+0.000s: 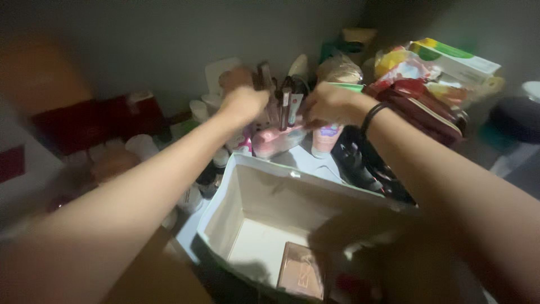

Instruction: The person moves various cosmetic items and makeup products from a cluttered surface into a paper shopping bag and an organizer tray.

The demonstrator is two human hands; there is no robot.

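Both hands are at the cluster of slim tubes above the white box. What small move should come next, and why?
Probably close the fingers on a few tubes and lift them clear. The left hand and right hand both reach into the upright slim tubes beside the pink case. The white box below stands open, holding only a flat brown palette. Blur hides the grip.

An open fabric box (247,202) is taken as the landmark. A flat palette (302,270) is laid inside it, on its floor at the near side. Just behind the box, a holder of upright cosmetic sticks (287,107) is placed, with a tube (326,138) beside it. The left hand (243,104) and right hand (332,104) are held over that holder. Behind and to the right of the box, a pouch (422,112) is set, and a carton (455,62) is seen behind it. To the left of the box, small jars (140,146) are grouped.
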